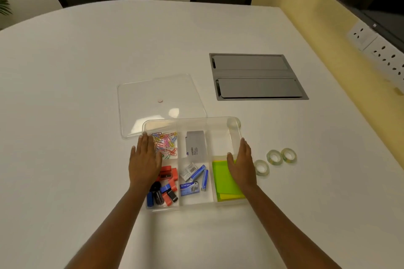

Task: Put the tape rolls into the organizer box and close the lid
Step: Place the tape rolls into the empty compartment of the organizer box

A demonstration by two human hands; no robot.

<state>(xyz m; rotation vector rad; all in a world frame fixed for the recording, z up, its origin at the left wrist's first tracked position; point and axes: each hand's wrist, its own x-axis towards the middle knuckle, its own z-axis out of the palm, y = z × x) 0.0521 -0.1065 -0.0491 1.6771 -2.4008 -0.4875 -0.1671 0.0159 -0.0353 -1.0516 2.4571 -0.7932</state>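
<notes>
A clear organizer box (190, 120) with six compartments stands on the white table in front of me. Its far right compartment is bare. The clear lid (160, 91) lies flat behind the box to the left. Three clear tape rolls lie on the table right of the box: the nearest tape roll (262, 167), the middle tape roll (274, 157) and the farthest tape roll (289, 155). My left hand (144, 160) rests flat on the box's left edge, fingers extended. My right hand (241, 165) lies flat on the right edge, over green sticky notes (223, 179). Neither hand holds anything.
Inside the box are coloured paper clips (166, 143), a grey case (196, 143), staple boxes (193, 178) and small sharpeners and erasers (167, 188). A grey cable hatch (255, 76) is set into the table behind. Wall sockets (380, 50) line the right wall.
</notes>
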